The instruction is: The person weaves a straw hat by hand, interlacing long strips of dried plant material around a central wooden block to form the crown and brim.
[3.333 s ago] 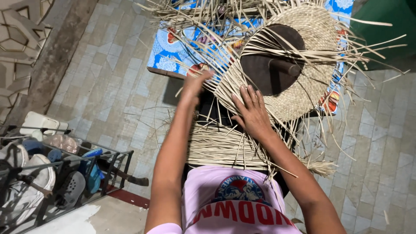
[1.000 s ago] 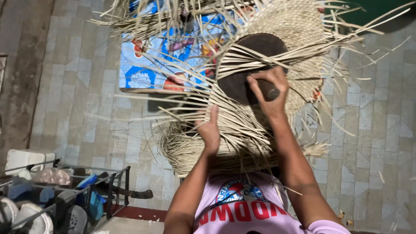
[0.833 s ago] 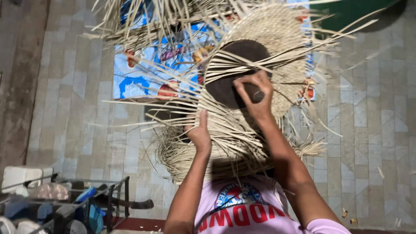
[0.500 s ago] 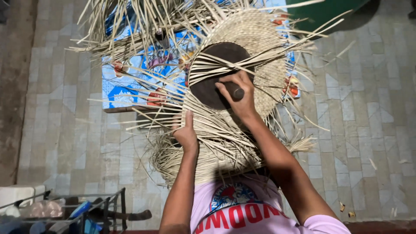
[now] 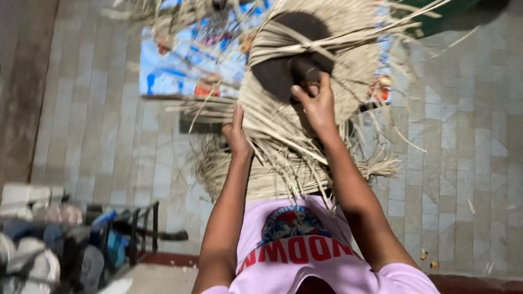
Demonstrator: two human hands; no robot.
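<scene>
Pressing against the pale woven straw mat [image 5: 305,109], the right hand [image 5: 316,103] lies with fingers curled on the strands just below the dark round wooden block [image 5: 289,60], while the left hand [image 5: 237,133] rests flat and open on the mat's left edge. Whether either hand pinches a strand cannot be told. Beyond the block lies a blue patterned cloth [image 5: 185,60] on the grey tiled floor [image 5: 463,163].

Dim, even light; strong motion blur, perhaps worst at edges.
</scene>
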